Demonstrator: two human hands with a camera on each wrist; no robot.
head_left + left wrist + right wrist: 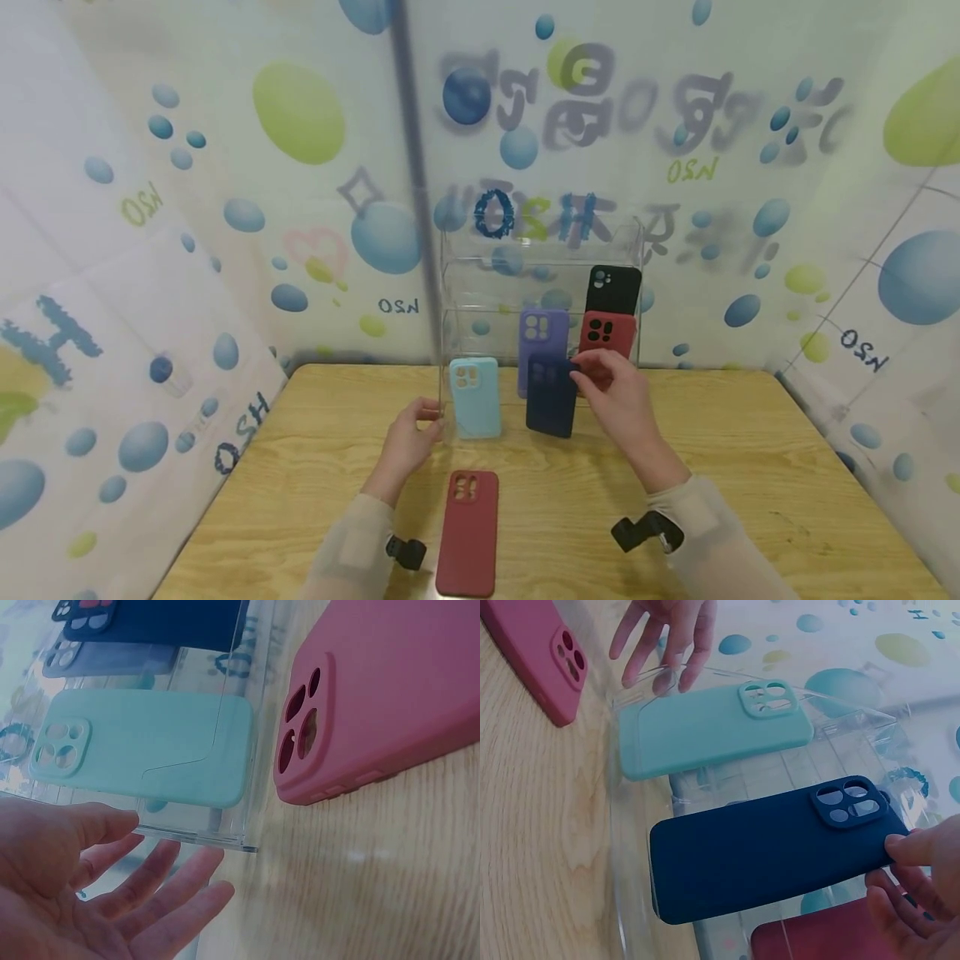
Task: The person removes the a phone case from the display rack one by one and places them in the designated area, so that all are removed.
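Observation:
In the head view my right hand (618, 400) pinches the upper right edge of a dark blue phone case (551, 398) between thumb and fingers. The right wrist view shows this case (765, 855) at the front of a clear acrylic display stand (442, 333), camera cutouts at its upper end. A light blue phone case (477, 400) stands upright to its left in the same front row. My left hand (411, 437) is by the stand's left side, its fingers (161, 892) loosely extended at the clear side panel.
Behind the dark blue case stands a purple phone case (534, 325). A red case (618, 333) and a black case (615, 287) stand on the right tiers. Another red phone case (468, 542) lies on the wooden table (750, 467) in front. A patterned curtain (315, 208) hangs behind.

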